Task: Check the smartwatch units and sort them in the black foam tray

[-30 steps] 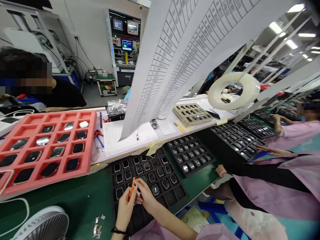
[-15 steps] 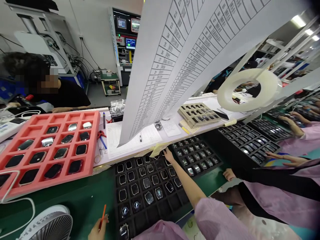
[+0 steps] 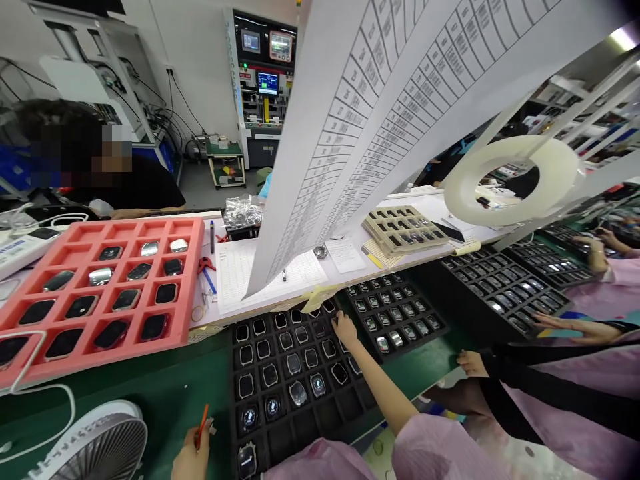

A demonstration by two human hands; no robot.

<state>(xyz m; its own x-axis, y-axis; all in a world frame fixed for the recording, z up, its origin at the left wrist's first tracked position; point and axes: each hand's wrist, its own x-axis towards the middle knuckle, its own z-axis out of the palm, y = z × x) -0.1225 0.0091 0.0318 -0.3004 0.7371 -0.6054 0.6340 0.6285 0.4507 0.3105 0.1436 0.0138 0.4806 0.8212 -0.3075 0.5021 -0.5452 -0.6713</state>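
My left hand (image 3: pixel 193 453) rests low on the green mat, fingers closed round an orange pen (image 3: pixel 201 425). My right hand (image 3: pixel 345 329) reaches out over the far right cells of a black tray (image 3: pixel 290 373) filled with several watch cases. Its fingers curl down onto a cell near the tray's back edge; whether they grip a piece is hidden. A yellow paper tag (image 3: pixel 318 296) hangs just beyond that hand.
A pink foam tray (image 3: pixel 100 287) of watch parts sits at the left, a white fan (image 3: pixel 90 447) at bottom left. Printed sheets (image 3: pixel 380 113) hang overhead beside a white tape roll (image 3: pixel 510 180). More black trays (image 3: pixel 395 313) lie to the right, where another person's hands (image 3: pixel 470 363) work.
A second ago both hands met over the tray's near edge with the pen. The right hand has since stretched to the tray's far side; the left dropped to the mat with the pen.
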